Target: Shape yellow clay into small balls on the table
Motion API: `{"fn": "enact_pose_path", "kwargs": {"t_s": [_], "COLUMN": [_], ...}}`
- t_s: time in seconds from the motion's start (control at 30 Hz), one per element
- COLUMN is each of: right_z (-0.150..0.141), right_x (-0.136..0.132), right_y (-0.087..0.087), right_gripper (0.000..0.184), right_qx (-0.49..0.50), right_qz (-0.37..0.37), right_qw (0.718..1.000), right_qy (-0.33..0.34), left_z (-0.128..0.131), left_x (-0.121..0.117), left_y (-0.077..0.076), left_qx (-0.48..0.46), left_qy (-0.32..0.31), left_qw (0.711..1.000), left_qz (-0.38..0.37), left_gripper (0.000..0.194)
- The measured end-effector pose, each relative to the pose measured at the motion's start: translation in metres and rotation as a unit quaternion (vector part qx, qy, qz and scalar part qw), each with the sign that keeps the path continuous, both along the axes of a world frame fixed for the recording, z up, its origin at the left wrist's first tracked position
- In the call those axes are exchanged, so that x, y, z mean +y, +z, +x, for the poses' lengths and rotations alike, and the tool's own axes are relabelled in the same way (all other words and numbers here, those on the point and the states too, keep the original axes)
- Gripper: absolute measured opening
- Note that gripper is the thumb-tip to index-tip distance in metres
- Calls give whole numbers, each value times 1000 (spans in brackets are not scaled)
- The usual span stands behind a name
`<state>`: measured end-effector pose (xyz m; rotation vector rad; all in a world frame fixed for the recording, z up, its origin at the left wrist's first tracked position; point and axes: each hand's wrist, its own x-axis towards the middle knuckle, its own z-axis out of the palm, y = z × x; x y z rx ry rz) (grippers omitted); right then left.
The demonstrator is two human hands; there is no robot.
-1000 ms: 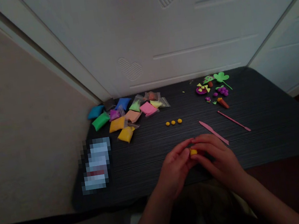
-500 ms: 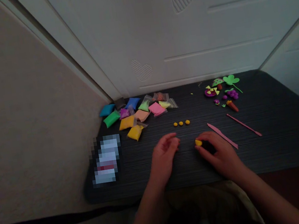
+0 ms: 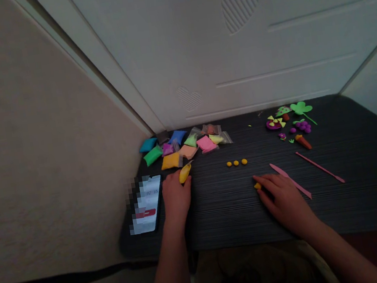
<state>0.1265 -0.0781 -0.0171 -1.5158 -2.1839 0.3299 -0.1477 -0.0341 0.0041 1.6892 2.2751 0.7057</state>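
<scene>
My left hand (image 3: 176, 194) is closed on a small bag of yellow clay (image 3: 185, 173), tilted up between thumb and fingers at the front of the bag pile. Between the thumb and fingertips of my right hand (image 3: 281, 196) is a small lump of yellow clay (image 3: 257, 186), partly hidden by the fingers. Three little yellow clay balls (image 3: 236, 163) lie in a row on the dark table (image 3: 220, 212), beyond and between my hands. A pink plastic clay knife (image 3: 292, 182) rests just beside my right hand.
Several bags of coloured clay (image 3: 206, 144) lie at the back left. A phone (image 3: 148, 204) is left of my left hand. On the right are a thin pink tool (image 3: 320, 166), a clay carrot (image 3: 303, 142), purple clay grapes (image 3: 303, 127) and a green clover shape (image 3: 301, 108).
My left hand has moved left from the middle of the table and taken hold of the front yellow clay bag. My right hand still pinches its yellow lump. The view has shifted slightly.
</scene>
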Motion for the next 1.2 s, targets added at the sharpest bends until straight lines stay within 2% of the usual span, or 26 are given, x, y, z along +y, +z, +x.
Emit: {"fn": "enact_pose_path", "kwargs": {"t_s": [0.1,0.17,0.2,0.27,0.3,0.33,0.4,0.47,0.53,0.6,0.67,0.77,0.83,0.9,0.97,1.1,1.2], "right_z": [1,1,1,2,2,2,3,4,2,-2,-6,-12,-12,-10,-6,1,2], "right_x": [-1,0,0,0,-1,-3,-9,-17,-26,-32,-34,-35,-36,-37,-37,-37,-34], "right_y": [0,-1,-2,-4,-3,1,14,39,68,94,109,112,107,105,107,115,110], "right_gripper": [33,33,33,34,34,34,30,26,24,25,23,15,11,13,16,17,17], "right_qx": [0,1,2,22,42,69,138,207,261,275,261,252,268,286,298,328,374], "right_qz": [-3,-4,-4,0,1,0,-5,-14,-34,-27,-2,-1,-19,-57,-120,-258,-325], "right_qw": [1000,1000,1000,1000,999,998,990,978,965,960,963,965,962,956,947,905,862], "right_qy": [-1,-1,-1,-7,-9,-11,-13,-7,22,51,73,76,41,7,18,84,103], "left_z": [6,12,17,27,33,38,47,53,57,59,60,61,62,62,63,62,61], "left_x": [-14,-27,-33,-44,-48,-52,-58,-62,-65,-67,-69,-72,-75,-78,-80,-80,-76], "left_y": [13,22,27,35,39,42,48,54,59,64,67,69,71,74,76,79,73], "left_qx": [-76,-180,-318,-531,-598,-636,-665,-656,-631,-602,-576,-547,-539,-539,-551,-576,-578], "left_qy": [-35,-69,-81,-111,-125,-141,-170,-199,-230,-258,-278,-285,-281,-281,-282,-279,-271], "left_qw": [996,980,944,837,787,752,718,714,724,737,749,765,768,763,752,728,729], "left_qz": [-21,-39,-44,-70,-83,-97,-120,-139,-156,-166,-173,-186,-204,-220,-229,-246,-247], "left_gripper": [36,34,33,29,27,26,25,23,20,19,18,19,19,19,18,18,24]}}
